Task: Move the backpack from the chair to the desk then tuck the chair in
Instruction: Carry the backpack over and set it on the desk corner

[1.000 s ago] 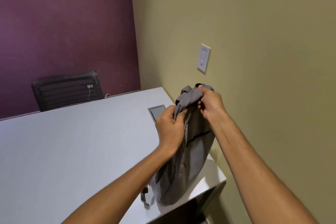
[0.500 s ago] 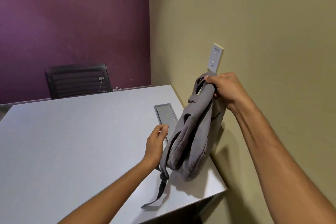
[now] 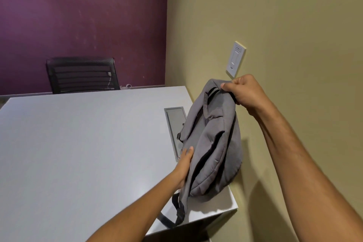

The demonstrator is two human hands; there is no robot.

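A grey fabric backpack [image 3: 214, 143] stands tilted on the near right corner of the pale grey desk [image 3: 78, 153], leaning toward the yellow wall. My right hand [image 3: 243, 92] grips its top handle. My left hand [image 3: 184, 165] lies flat against the backpack's left side, fingers together; whether it grips the fabric is hidden. A dark strap [image 3: 176, 214] trails over the desk's near edge. The only chair in view is a black mesh one [image 3: 82, 74] at the far side of the desk, pushed close to it.
A silver cable hatch [image 3: 173, 122] is set in the desktop just left of the backpack. A white wall switch plate [image 3: 235, 59] sits on the yellow wall above my right hand. A purple wall stands behind the desk.
The left hand let go of the backpack's top, dropped and now presses on its side. The right hand keeps the handle; the backpack has settled closer to the wall.
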